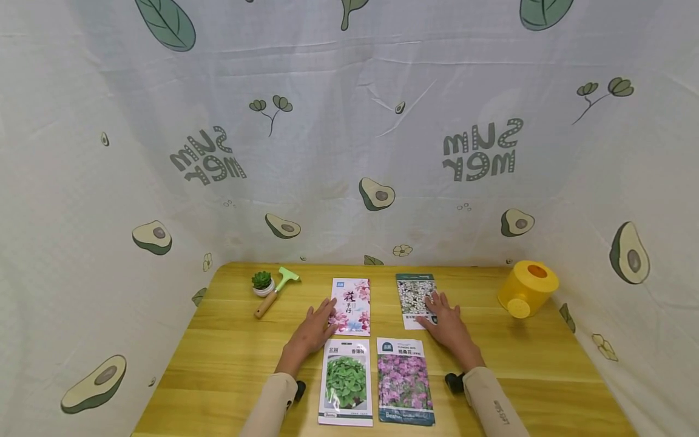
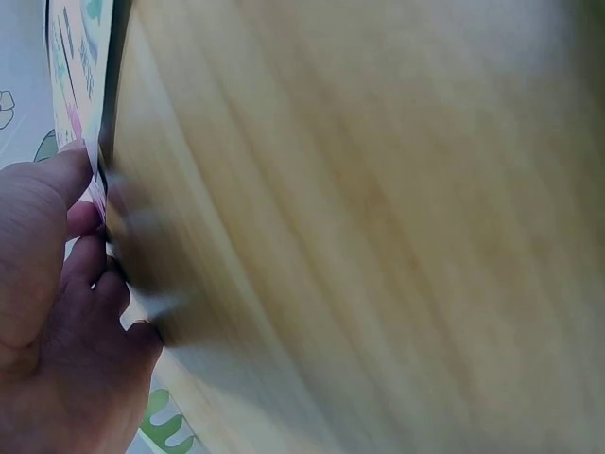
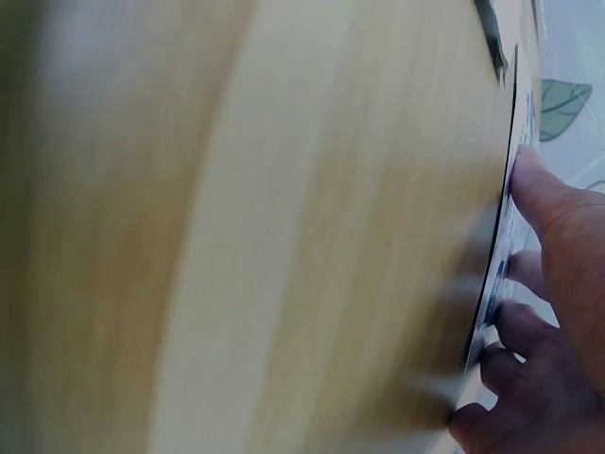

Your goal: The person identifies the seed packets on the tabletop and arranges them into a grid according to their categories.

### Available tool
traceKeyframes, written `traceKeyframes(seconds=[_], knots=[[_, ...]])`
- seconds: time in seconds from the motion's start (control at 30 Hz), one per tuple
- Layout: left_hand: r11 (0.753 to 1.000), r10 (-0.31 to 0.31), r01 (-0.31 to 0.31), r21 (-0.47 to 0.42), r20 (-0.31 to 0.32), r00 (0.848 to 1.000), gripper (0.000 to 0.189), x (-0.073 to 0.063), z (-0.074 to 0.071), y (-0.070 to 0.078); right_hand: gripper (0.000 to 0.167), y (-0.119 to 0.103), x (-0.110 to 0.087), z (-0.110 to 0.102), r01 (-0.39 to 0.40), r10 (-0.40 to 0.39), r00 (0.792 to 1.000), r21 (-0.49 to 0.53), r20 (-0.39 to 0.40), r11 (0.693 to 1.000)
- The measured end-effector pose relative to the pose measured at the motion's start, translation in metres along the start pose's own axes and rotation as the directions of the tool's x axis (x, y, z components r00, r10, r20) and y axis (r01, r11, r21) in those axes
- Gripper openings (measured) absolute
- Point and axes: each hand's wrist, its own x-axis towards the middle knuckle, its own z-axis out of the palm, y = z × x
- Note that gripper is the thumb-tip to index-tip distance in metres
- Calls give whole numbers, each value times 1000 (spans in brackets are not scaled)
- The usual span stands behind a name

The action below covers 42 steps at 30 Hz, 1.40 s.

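My left hand (image 1: 312,331) touches the left edge of a seed packet with pink blossoms (image 1: 360,297), its fingers loosely extended. In the left wrist view, the thumb and fingers of that hand (image 2: 71,284) lie along the packet's edge. My right hand (image 1: 449,328) rests with spread fingers on the right side of a seed packet with white flowers (image 1: 413,296), which is slightly tilted. Nearer to me lie a packet picturing green leaves (image 1: 346,382) and, beside it, one picturing purple flowers (image 1: 405,382). Neither hand touches these two.
At the back left, a small potted succulent (image 1: 261,281) stands beside a hand tool with a green head and wooden handle (image 1: 276,292). A yellow watering can (image 1: 525,290) is at the right. Patterned white cloth (image 1: 327,152) surrounds the wooden table (image 1: 229,376).
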Motion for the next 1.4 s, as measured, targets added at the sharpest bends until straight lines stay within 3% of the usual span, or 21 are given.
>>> traceKeyframes(seconds=[0.97, 1.4], knots=[[999, 26, -27, -29, -17, 1000, 66, 0, 2, -5, 71, -27, 2, 18, -12, 11, 1000, -61, -22, 998], [1000, 17, -18, -23, -27, 999, 68, 5, 12, -17, 70, -36, -1, 22, -13, 10, 999, -72, -38, 997]])
